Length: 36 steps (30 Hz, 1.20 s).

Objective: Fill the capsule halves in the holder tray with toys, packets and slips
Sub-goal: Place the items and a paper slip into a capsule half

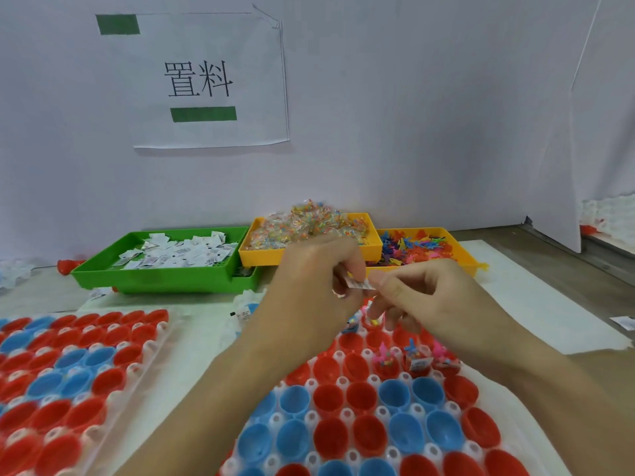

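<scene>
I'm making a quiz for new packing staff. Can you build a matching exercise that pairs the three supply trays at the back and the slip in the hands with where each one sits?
Things:
1. green plastic tray of white paper slips
2. yellow plastic tray of clear candy packets
3. yellow plastic tray of small colourful toys
4. white printed paper slip

Places:
A. back row, rightmost
B. pinched between the fingers of both hands
C. back row, leftmost
D. back row, middle

Pairs: 1-C, 2-D, 3-A, 4-B
</scene>
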{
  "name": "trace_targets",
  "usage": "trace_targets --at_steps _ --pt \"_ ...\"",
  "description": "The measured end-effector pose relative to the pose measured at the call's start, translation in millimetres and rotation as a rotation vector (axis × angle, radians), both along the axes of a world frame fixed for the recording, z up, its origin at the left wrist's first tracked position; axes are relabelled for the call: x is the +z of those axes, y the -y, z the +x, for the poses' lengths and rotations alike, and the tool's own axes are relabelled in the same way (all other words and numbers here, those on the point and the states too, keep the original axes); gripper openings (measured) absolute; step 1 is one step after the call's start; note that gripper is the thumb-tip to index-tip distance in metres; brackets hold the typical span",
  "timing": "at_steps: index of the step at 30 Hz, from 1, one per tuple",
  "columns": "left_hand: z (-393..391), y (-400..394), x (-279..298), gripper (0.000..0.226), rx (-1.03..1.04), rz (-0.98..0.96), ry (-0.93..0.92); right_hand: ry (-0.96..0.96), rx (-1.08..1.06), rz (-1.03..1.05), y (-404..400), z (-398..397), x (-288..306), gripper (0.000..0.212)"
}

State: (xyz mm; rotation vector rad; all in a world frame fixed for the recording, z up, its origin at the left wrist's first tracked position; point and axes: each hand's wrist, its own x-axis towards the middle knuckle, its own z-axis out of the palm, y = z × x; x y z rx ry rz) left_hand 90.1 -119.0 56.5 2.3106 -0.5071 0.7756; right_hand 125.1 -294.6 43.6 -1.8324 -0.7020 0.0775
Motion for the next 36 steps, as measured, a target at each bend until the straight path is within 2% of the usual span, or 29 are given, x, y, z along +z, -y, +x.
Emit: trace_targets --at_steps 6,10,13,18,22,29,36 --pt "4.4 0.2 -6.5 0.018 -0.057 0.029 -0.062 -0.111 -0.026 0.068 -0.7 4.9 -4.4 0.030" --pt "4.7 -1.3 -5.1 0.019 -0.102 -0.127 -0.205 0.009 -0.072 -0.031 4.4 6.9 -4.4 0.009" --pt "4.5 -2.9 -5.9 0.021 -0.082 -0.166 -0.271 0.105 -0.100 -0.104 4.8 6.4 -4.4 0.003" --pt "2.8 -3.5 -9.1 0.022 -0.085 -0.161 -0.422 0.202 -0.047 -0.220 6.4 3.2 -1.5 0.012" --pt "2.1 -10.3 -6.2 0.021 -0.111 -0.033 -0.532 0.220 -0.039 -0.374 16.6 4.0 4.2 0.017" --pt "2.2 -18.7 -1.8 0.019 -0.089 0.016 -0.541 0.199 0.045 -0.482 16.6 -0.1 4.5 0.028" --pt "2.3 -19.2 -2.0 0.020 -0.090 0.057 -0.539 0.241 0.096 -0.574 14.2 -3.6 2.5 0.024"
